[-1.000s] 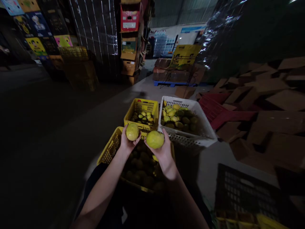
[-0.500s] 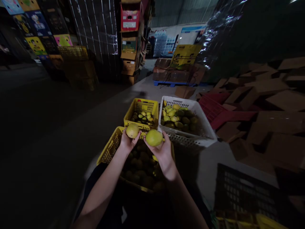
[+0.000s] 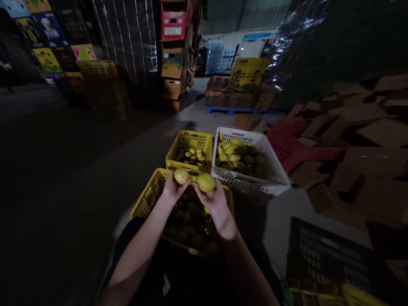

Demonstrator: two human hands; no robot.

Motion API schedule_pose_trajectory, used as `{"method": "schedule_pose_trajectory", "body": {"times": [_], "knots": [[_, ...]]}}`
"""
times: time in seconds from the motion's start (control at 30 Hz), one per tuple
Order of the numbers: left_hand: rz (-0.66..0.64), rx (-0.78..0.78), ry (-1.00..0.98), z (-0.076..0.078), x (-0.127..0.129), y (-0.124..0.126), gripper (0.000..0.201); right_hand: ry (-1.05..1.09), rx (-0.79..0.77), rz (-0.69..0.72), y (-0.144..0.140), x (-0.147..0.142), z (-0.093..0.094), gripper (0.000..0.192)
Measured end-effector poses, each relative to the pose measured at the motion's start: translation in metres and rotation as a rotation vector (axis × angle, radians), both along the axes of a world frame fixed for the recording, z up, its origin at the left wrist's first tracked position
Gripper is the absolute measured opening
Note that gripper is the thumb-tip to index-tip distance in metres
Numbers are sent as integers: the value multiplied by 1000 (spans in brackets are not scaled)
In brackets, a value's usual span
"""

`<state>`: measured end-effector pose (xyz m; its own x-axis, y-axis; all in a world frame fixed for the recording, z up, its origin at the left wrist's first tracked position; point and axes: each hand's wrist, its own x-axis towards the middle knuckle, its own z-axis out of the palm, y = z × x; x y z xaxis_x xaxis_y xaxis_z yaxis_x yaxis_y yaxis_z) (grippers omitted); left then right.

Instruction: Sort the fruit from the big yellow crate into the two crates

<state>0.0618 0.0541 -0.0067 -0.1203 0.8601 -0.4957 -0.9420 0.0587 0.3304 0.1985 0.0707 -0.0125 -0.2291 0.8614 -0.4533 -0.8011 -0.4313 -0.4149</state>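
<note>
My left hand point(image 3: 171, 192) grips a small yellow-green mango point(image 3: 181, 175). Close beside it, my right hand point(image 3: 216, 202) holds a larger yellow mango point(image 3: 205, 182). Both fruits hover over the far end of the near yellow crate point(image 3: 145, 201), which is full of dim mangoes. Just beyond stands a second yellow crate point(image 3: 176, 149) with a few mangoes in it. To its right a white crate point(image 3: 274, 172) holds several more.
A black crate point(image 3: 321, 255) sits at the lower right. Red crates point(image 3: 287, 146) and a heap of flat cardboard point(image 3: 360, 140) fill the right side. Stacked boxes point(image 3: 174, 51) and wrapped pallets stand at the back. Dark bare floor lies to the left.
Both hands have dropped a little and moved forward with their mangoes, closer together, toward the far rim of the near yellow crate.
</note>
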Motion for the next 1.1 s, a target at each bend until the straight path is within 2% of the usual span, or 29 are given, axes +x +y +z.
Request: {"method": "schedule_pose_trajectory", "body": {"times": [0.2,0.33,0.53,0.73,0.93,1.1], "knots": [[-14,-4,53,-5,0,1,27,-36,-84,-7,2,-1,9,26],[11,42,47,-1,0,-3,29,-15,-15,-30,2,-1,8,27],[109,158,-46,6,-1,-7,35,-22,10,-192,3,0,5,28],[91,264,-122,9,-3,-11,29,297,136,-40,3,6,10,37],[-73,338,28,17,-3,-23,25,206,364,113,-3,7,12,28],[-211,397,202,9,-2,-27,22,121,426,242,-11,6,12,30]]}}
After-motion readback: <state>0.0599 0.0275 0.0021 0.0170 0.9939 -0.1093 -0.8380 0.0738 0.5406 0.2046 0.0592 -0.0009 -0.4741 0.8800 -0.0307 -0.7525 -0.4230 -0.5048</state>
